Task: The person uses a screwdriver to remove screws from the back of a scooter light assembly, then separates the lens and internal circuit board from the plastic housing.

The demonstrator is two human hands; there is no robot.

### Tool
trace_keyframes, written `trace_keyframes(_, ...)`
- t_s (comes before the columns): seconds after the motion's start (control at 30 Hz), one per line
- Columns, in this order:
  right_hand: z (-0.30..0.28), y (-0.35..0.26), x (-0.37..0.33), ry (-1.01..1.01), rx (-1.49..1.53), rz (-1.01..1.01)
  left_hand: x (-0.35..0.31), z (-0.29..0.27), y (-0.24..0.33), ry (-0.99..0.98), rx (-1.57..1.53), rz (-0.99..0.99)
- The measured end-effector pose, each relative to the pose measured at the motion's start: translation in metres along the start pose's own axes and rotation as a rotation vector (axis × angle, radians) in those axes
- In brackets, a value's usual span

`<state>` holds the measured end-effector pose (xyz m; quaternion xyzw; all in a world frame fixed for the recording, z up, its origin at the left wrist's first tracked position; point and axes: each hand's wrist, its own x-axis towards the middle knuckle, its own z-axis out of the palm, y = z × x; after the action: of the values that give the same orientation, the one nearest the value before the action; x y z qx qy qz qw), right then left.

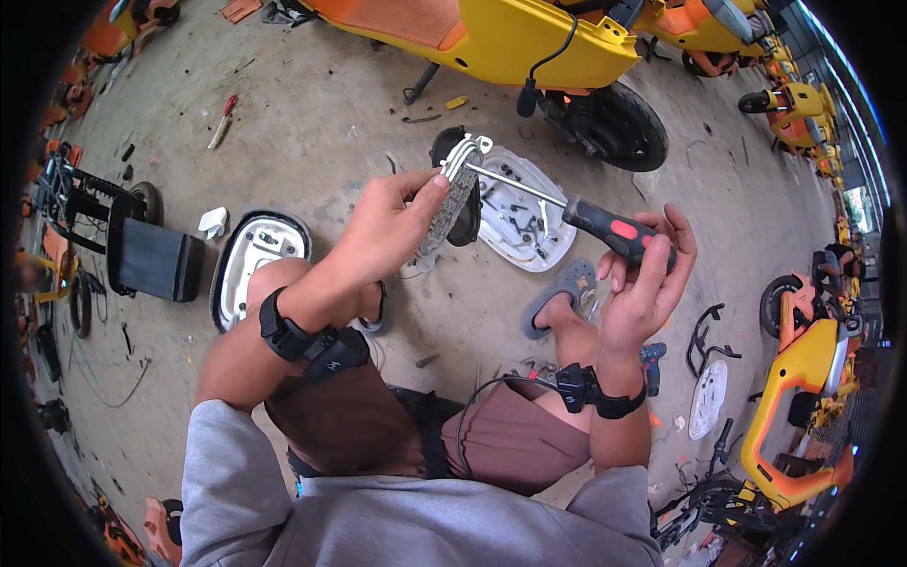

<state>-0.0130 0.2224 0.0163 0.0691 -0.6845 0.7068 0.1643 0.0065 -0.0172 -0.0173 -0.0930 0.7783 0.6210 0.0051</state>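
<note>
My left hand (392, 219) pinches a flat part (457, 200) with a rough grey face and a white ribbed edge, held up in front of me. In my right hand (646, 279) is a screwdriver (605, 227) with a black and red handle, gripped by the fingertips. Its shaft points left, and the tip meets the part near the white edge; whether it sits in a screw cannot be made out. Below on the floor lies a white shell (559, 253) with several screws and small black pieces in it. Beside the shell is a black oval frame (467, 231), partly covered by the held part.
A yellow scooter (539, 42) stands ahead, its wheel (628, 132) near the white shell. To the left are a black-rimmed white shell (227, 283) and a red-handled screwdriver (225, 121). On the right lie a power drill (652, 364), a black bracket (701, 340) and a yellow frame (779, 378).
</note>
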Motion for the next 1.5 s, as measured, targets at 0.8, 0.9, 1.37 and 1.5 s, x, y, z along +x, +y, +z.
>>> trace_keyframes(0.8,-0.011,0.015,0.013,0.017,-0.084,-0.314,0.002,-0.001,0.005,-0.152,-0.217,-0.166)
trace_keyframes(0.9,-0.007,0.006,0.010,0.008,-0.087,-0.139,0.002,-0.005,0.004,-0.166,-0.167,-0.180)
trace_keyframes(1.37,-0.010,0.009,0.009,-0.004,-0.090,-0.201,0.003,0.001,-0.002,-0.112,-0.113,-0.035)
trace_keyframes(1.5,-0.011,0.017,0.014,-0.008,-0.141,-0.359,0.003,-0.001,0.001,-0.160,-0.088,-0.098)
